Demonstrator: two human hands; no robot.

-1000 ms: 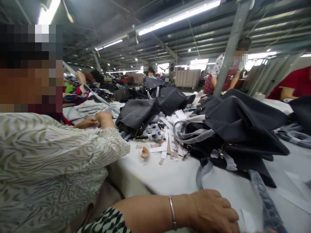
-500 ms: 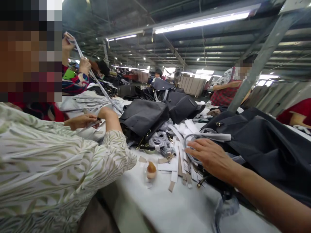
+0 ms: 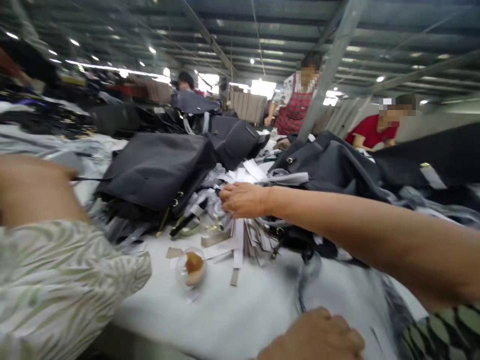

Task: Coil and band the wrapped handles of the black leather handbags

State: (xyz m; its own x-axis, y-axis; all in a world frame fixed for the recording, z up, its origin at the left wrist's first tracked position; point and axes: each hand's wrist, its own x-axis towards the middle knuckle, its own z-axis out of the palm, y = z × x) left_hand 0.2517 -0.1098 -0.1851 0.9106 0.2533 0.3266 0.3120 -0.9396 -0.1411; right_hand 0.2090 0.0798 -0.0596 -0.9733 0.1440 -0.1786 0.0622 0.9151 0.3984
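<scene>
My right hand [image 3: 243,199] reaches in from the right and lies on the heap of grey straps and white strips [image 3: 240,235] at the middle of the table. Its fingers bend down into the heap, and what they grip is hidden. At the bottom edge is my left hand [image 3: 315,337], blurred and partly cut off. Its fingers look curled, but anything in them is out of sight. A dark strap [image 3: 303,285] lies just above that hand. Left of my right hand is a black leather bag [image 3: 157,170] with gold clasps.
A co-worker's patterned sleeve [image 3: 71,285] and arm fill the left side. A clear plastic-wrapped brown item [image 3: 193,267] lies on the white tabletop [image 3: 232,310]. More black bags [image 3: 330,165] are heaped at the right. People stand beyond a slanted post [image 3: 330,70].
The view has swung right. My right hand has moved left and down from the grey strap to the heap beside the black bag. My left hand has come into view at the bottom.
</scene>
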